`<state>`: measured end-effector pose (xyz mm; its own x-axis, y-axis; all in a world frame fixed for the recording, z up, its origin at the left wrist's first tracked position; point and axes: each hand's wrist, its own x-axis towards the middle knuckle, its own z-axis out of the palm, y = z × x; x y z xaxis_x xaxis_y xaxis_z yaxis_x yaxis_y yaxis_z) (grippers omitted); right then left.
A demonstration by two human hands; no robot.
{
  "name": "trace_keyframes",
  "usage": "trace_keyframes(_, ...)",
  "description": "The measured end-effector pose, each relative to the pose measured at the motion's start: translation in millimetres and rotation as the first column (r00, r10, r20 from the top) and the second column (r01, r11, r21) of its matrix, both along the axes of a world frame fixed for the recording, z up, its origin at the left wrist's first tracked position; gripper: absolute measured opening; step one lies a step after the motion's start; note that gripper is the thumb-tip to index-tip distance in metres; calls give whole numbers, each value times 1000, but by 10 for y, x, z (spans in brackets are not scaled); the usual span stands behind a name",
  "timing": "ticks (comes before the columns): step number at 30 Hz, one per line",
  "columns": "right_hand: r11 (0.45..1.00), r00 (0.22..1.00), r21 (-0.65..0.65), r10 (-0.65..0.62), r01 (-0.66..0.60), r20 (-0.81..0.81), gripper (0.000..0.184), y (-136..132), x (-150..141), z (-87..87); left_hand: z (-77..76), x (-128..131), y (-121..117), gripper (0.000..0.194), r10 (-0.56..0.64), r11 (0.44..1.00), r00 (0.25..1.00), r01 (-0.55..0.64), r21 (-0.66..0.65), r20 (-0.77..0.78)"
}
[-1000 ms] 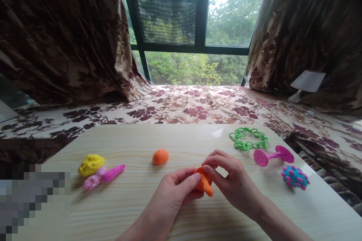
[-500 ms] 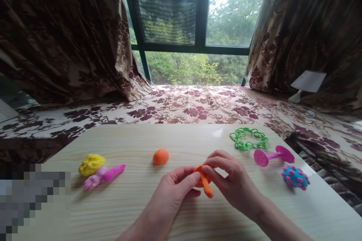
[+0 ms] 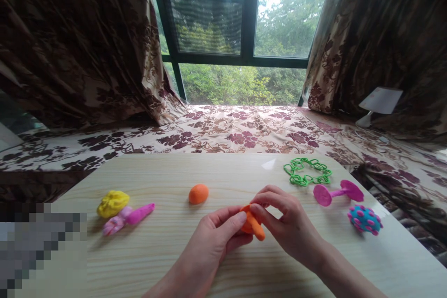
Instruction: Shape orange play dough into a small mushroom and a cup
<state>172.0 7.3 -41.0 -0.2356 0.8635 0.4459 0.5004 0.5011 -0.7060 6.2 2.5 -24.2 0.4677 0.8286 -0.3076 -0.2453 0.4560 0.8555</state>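
Note:
Between both hands, above the table, is a piece of orange modelling clay with a flattened part and a short stalk pointing down towards me. My left hand grips the flat part from the left, its thumb on top and fingers beneath. On the other side, my right hand pinches the clay near its upper edge with thumb and fingertips, which hide part of it. An orange clay ball rests on the table just beyond my left hand.
On the left lie a yellow clay lump and a pink cone-shaped clay piece with a marbled end. To the right are a green clay chain ring, a pink dumbbell shape and a blue clay piece with pink dots. The pale wooden table has a cloth-covered ledge behind.
The orange clay has tilted a little, its stalk end shifting slightly right and up. My left fingers under it reach a bit further right. The other pieces have stayed in place.

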Motion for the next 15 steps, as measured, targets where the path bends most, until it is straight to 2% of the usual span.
trace_keyframes(4,999,1000,46,4,-4,19,15,8,9,12,-67,0,7,25,19,1000,1000,-19,-1,-2)
trace_keyframes(9,996,994,-44,-83,80,-69,18,18,19,31,-169,6,15,24,80,997,994,-79,-17,70)
trace_keyframes(15,999,999,-49,-16,14,-43,13,15,8,-2,-73,4,5,25,50,999,999,-50,5,22)
